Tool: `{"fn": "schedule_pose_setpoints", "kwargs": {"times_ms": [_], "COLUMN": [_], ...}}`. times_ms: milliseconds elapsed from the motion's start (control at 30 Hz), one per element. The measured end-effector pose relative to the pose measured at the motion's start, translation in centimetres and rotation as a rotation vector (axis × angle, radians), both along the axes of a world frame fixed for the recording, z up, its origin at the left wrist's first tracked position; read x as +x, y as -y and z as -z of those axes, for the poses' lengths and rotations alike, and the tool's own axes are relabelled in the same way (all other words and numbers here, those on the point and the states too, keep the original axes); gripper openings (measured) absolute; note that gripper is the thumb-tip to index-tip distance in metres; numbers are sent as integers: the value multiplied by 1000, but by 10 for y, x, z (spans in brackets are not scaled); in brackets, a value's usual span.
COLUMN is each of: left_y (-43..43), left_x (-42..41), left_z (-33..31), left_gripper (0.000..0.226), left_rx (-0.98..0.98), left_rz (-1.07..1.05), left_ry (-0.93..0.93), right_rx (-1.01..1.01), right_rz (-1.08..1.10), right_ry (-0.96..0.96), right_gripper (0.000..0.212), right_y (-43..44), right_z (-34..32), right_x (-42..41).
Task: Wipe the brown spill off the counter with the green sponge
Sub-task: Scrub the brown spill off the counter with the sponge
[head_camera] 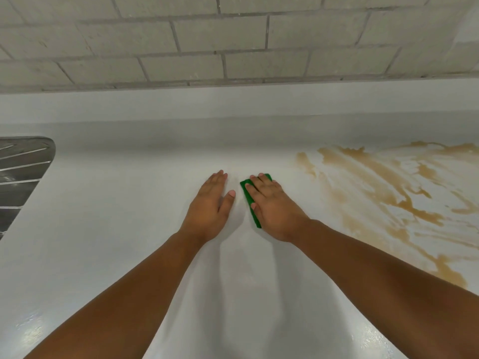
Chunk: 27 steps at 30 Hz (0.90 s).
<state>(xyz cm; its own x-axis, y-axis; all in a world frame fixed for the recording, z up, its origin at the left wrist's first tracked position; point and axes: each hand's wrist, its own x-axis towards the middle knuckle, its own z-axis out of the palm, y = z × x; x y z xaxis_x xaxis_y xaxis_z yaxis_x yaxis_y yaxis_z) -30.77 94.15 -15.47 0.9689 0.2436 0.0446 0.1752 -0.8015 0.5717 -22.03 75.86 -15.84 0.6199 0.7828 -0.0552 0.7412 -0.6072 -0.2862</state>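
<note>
Right hand [272, 206]: lying flat, fingers spread, pressing the green sponge [249, 200] down onto the white counter [116, 216].
Green sponge: sitting under the right palm, its left edge and far corner showing past the fingers.
Left hand [210, 206]: resting palm-down on the counter just left of the sponge, fingers together, thumb out, gripping nothing.
Brown spill [383, 187]: lying smeared in streaks to the right of the sponge hand, apart from it.
Steel sink drainer [22, 174]: sitting far left of both hands.
Tiled wall [233, 40]: standing beyond the fingertips.
</note>
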Motion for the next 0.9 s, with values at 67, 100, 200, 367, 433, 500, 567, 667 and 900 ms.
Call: {"fn": "schedule_pose_setpoints", "kwargs": {"times_ms": [67, 100, 200, 367, 433, 500, 567, 667, 900], "left_y": [-14, -21, -41, -45, -45, -45, -47, -47, -47], "left_x": [-1, -1, -4, -11, -11, -11, -12, -12, -11], "left_z": [-3, -3, 3, 15, 16, 16, 15, 16, 16], "left_gripper": [55, 54, 58, 66, 65, 66, 66, 61, 62], "left_rx": [75, 129, 250, 305, 318, 324, 318, 307, 316], "left_rz": [-26, -32, -23, -2, -22, -21, -10, -8, -3], "left_ry": [22, 15, -65, -90, -90, -78, -72, -80, -78], "right_rx": [3, -9, -60, -116, -103, -85, -68, -9, -83], "right_rz": [-44, -45, 48, 159, 149, 99, 0, -127, 58], "right_ry": [1, 9, 38, 28, 27, 34, 44, 21, 40], "right_gripper": [54, 54, 55, 55, 55, 55, 54, 53, 55], "right_y": [9, 12, 4, -40, -60, -72, -72, -49, -52], "right_z": [-1, -1, 0, -3, -3, -3, -3, -4, -4], "right_x": [-4, -2, 13, 40, 44, 40, 30, 16, 37]}}
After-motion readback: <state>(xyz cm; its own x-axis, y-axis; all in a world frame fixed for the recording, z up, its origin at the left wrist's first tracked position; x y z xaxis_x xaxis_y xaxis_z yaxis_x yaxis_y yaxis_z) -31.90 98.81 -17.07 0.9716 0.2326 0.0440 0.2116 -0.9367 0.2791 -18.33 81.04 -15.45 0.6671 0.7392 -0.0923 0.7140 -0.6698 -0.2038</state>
